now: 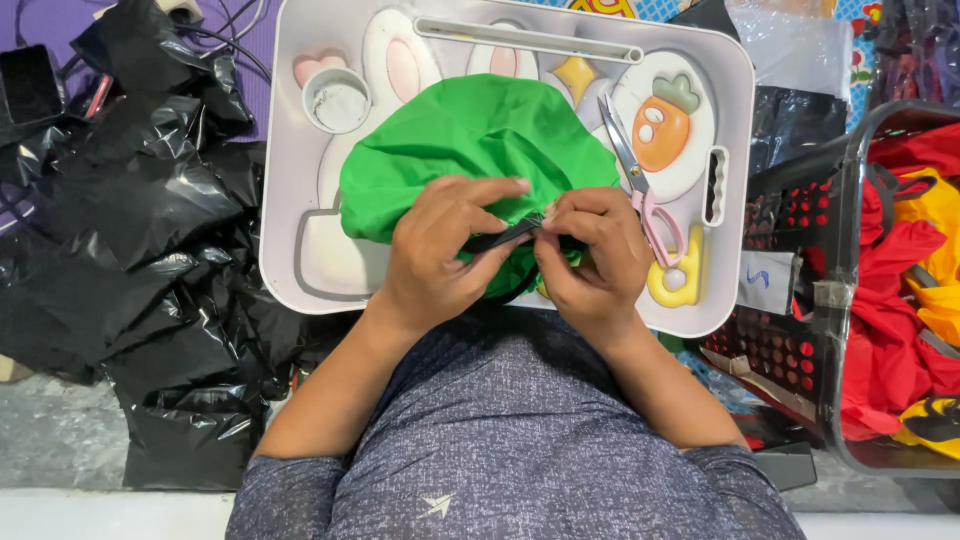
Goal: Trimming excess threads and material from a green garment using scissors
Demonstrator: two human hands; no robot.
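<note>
While both hands [520, 250] pinch black strap [505, 236], green cloth [470, 140] fills tray [290, 200]; basket [850, 250] holds red-yellow cloths [900, 300].

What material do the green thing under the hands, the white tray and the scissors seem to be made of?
Green cover: probably thin woven fabric, matte, creased and gathered. White tray: likely moulded plastic, smooth with a slight sheen and rounded corners. Scissors: shiny grey blades that look like metal, with pink handles that are likely plastic.

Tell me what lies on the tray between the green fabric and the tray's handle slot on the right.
In the head view, scissors with pink handles lie between the green fabric and the handle slot, across the tray's carrot picture.
</note>
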